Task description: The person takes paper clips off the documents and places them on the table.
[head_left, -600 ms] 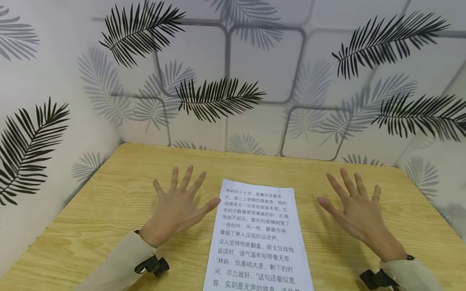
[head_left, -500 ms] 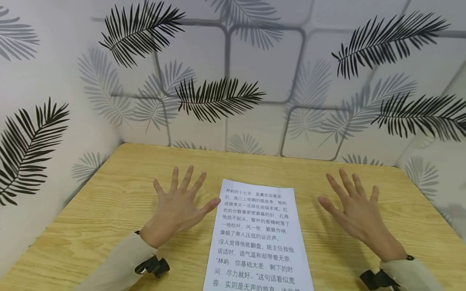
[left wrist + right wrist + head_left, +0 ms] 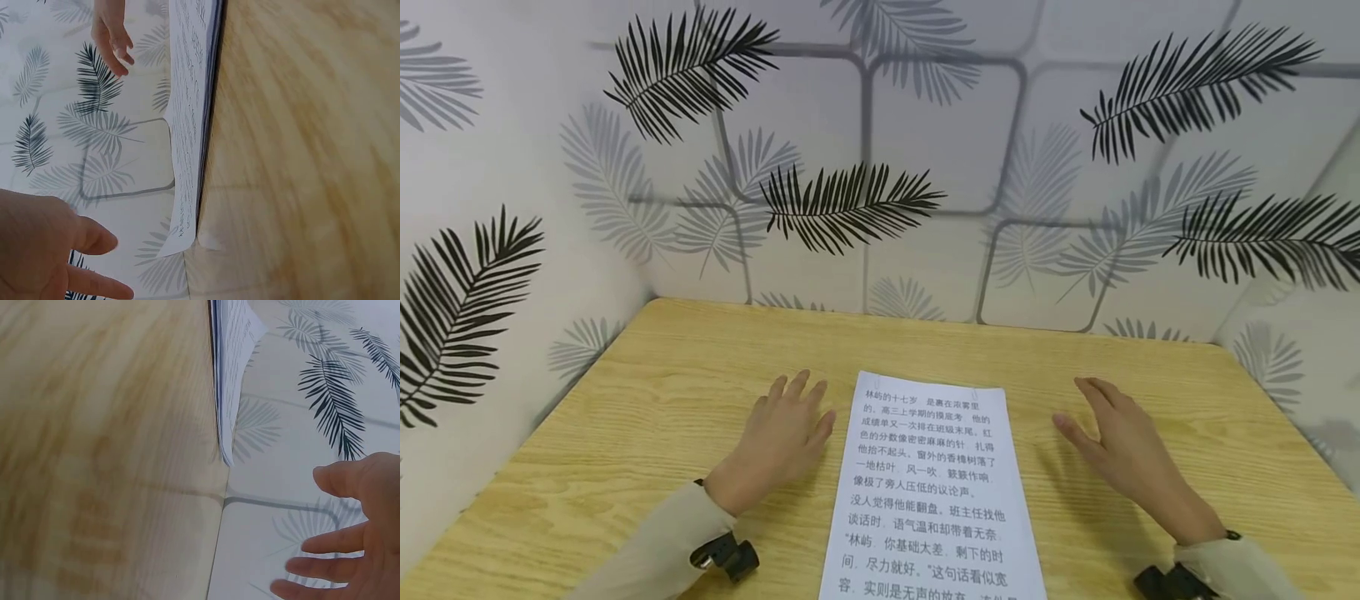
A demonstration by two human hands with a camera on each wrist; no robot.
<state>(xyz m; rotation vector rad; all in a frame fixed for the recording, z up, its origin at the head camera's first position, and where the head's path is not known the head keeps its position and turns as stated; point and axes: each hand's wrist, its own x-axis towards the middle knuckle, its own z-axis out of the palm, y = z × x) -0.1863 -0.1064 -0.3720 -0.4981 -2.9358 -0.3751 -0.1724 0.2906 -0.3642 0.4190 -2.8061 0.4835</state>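
A stack of printed paper sheets (image 3: 931, 487) lies on the wooden table between the two hands, its lower end cut off by the frame. Left of it, my left hand (image 3: 778, 442) hovers over the table, fingers loosely bent and apart from the paper. My right hand (image 3: 1127, 450) is held above the table to the right of the sheets, thumb spread from fingers that lie close together. Neither hand holds anything. Seen edge-on in the left wrist view, the stack (image 3: 190, 106) shows several layers, with the right hand (image 3: 111, 34) beyond it.
The wooden table (image 3: 625, 417) reaches back to a wall (image 3: 940, 142) patterned with leaves and rounded frames. Another wall (image 3: 535, 275) stands along the left side. Small dark devices are strapped at both wrists, by the left device (image 3: 726, 557) and right device (image 3: 1172, 582).
Both hands had widely spread fingers; now the fingers are drawn together and bent down. The left thumb has moved away from the paper's edge. The stack has stayed in place.
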